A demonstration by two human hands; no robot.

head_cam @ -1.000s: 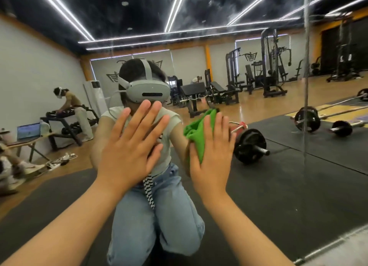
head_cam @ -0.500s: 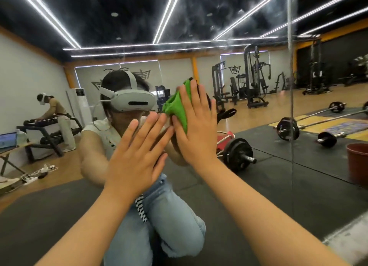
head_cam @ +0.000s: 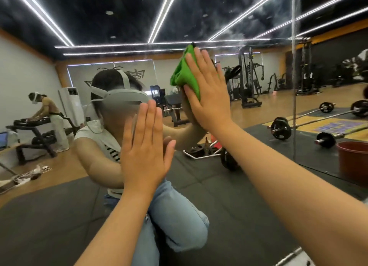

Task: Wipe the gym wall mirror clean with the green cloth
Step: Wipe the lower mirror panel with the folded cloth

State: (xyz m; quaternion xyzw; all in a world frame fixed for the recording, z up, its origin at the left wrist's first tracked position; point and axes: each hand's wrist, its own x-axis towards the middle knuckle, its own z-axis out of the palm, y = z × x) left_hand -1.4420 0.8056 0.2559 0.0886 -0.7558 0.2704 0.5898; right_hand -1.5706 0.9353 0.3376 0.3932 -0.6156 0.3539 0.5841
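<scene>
The gym wall mirror (head_cam: pixel 249 196) fills almost the whole view and reflects me kneeling on a dark mat. My right hand (head_cam: pixel 207 92) presses the bunched green cloth (head_cam: pixel 184 72) flat against the glass, high and right of centre, fingers straight. The cloth sticks out past the fingers on the left and top. My left hand (head_cam: pixel 144 150) lies flat on the mirror lower down, fingers together and straight, holding nothing. A vertical seam (head_cam: pixel 294 86) between mirror panels runs down at the right.
A red-brown bucket (head_cam: pixel 353 158) stands low at the right by the mirror. The reflection shows barbells with plates, weight machines, a dumbbell rack and another person at the far left. The mirror's bottom edge (head_cam: pixel 292 254) meets the floor at the lower right.
My right hand has slid the green cloth up and to the right across the glass. The left hand stays flat on the mirror, its fingers now closed together.
</scene>
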